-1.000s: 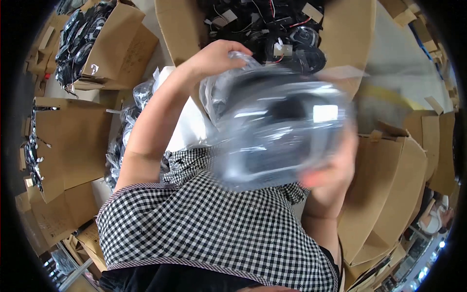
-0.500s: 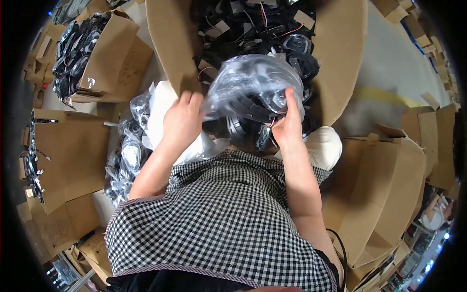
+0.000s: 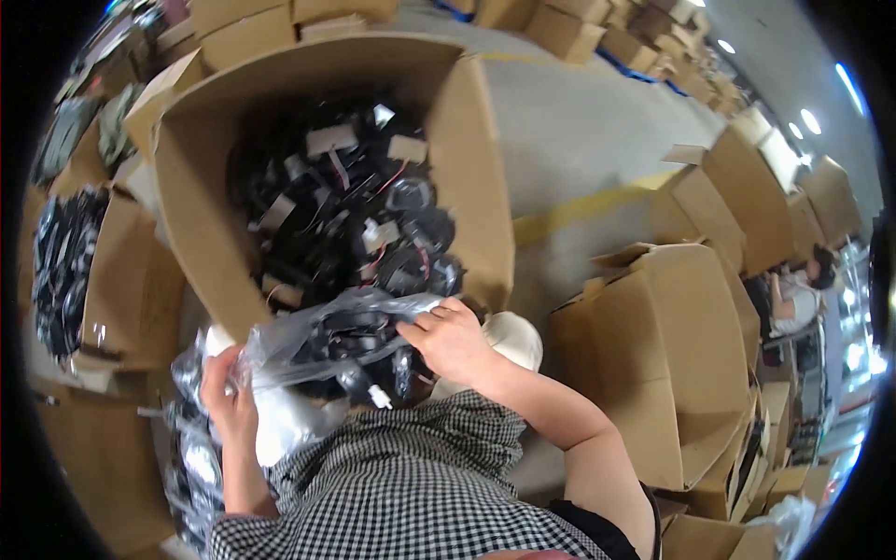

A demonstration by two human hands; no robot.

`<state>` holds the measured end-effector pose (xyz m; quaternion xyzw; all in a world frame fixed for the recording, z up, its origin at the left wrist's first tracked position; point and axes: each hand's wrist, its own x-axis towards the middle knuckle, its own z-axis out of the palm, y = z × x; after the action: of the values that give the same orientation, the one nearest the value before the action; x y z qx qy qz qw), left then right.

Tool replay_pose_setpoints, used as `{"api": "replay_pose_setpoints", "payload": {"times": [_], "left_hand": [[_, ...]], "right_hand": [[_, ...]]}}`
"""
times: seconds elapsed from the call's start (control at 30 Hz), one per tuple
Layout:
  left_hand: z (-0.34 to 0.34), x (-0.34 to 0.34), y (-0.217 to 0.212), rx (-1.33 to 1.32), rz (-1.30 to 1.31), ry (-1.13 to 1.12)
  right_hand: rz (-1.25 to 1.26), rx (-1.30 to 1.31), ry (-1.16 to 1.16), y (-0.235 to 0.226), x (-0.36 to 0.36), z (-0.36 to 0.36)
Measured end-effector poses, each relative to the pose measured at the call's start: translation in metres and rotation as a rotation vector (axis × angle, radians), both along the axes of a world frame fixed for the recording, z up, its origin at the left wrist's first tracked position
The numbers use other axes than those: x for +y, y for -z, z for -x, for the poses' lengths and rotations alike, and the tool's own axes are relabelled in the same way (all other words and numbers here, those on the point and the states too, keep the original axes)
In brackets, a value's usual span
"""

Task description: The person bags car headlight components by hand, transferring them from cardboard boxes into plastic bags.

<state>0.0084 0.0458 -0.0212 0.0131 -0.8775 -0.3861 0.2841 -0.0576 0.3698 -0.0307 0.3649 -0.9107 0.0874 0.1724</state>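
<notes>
A clear plastic bag of black parts is being gripped at opposite ends by the left hand and right hand, just below 1 open cardboard box.

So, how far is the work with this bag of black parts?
Done: the big box already holds a heap of black parts. In hand: the left hand and the right hand both grip a clear bag with black parts inside, at the box's near edge. Left: the bag is not emptied yet, and more filled bags lie by the left hand.
</notes>
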Motion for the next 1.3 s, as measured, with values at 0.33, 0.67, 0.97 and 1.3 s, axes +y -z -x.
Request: {"api": "replay_pose_setpoints", "payload": {"times": [0.33, 0.67, 0.97, 1.3], "left_hand": [[0.032, 0.091, 0.034, -0.724, -1.553, 0.85], [-0.02, 0.099, 0.008, -0.621, -1.76, 0.51], [-0.075, -0.004, -0.015, -0.387, 0.445, 0.482], [-0.257, -0.244, -0.041, -0.043, 0.046, -0.34]], "right_hand": [[1.6, -1.336, -0.924, -0.054, -0.049, -0.009], [1.033, -1.225, -0.857, 0.009, -0.042, -0.041], [1.182, -1.304, -0.976, -0.022, -0.075, -0.054], [0.943, -1.278, -0.798, -0.007, -0.167, -0.029]]}}
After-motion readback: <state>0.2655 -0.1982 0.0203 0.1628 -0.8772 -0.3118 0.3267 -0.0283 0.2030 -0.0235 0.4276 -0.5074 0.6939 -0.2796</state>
